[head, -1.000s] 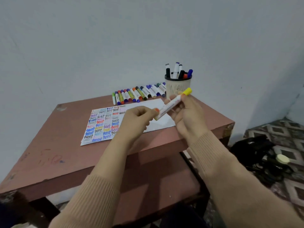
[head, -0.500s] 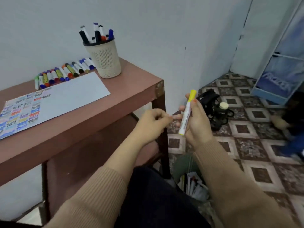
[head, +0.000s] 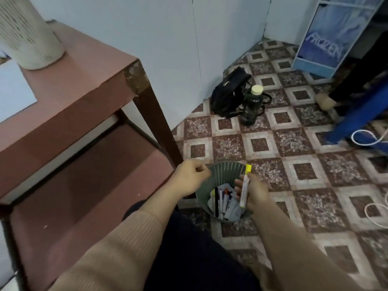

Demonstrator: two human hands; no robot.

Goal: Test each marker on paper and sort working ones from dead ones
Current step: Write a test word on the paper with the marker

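Crowding the bin [head: 224, 166], loose markers [head: 225, 201] lie below the gripped yellow marker [head: 244, 190].

The marker [head: 244, 189] was white with a yellow cap on top. It stood almost straight up in the right hand [head: 255, 194], low in the middle of the frame, just over the green bin [head: 222, 169]. Other markers [head: 223, 203] lay jumbled inside the bin.
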